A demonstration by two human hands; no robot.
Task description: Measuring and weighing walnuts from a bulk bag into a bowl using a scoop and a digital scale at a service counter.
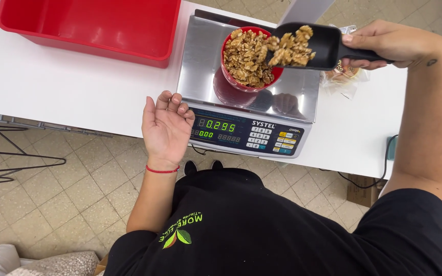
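Note:
My right hand (384, 43) grips the handle of a black scoop (323, 43) loaded with walnut pieces (291, 48), its mouth held over a red cup (278, 73). The cup is heaped with walnuts (245, 57) and stands on the steel platform of a digital scale (200, 61). My left hand (166, 128) is palm up, fingers loosely curled, holding nothing, at the table's front edge just left of the scale's lit display (221, 125). A red string bracelet circles that wrist.
A large red plastic bin (129, 48) sits on the white table (52, 92) at the back left. A clear bag of food (344, 76) lies right of the scale. A black wire rack (6, 158) stands on the tiled floor at left.

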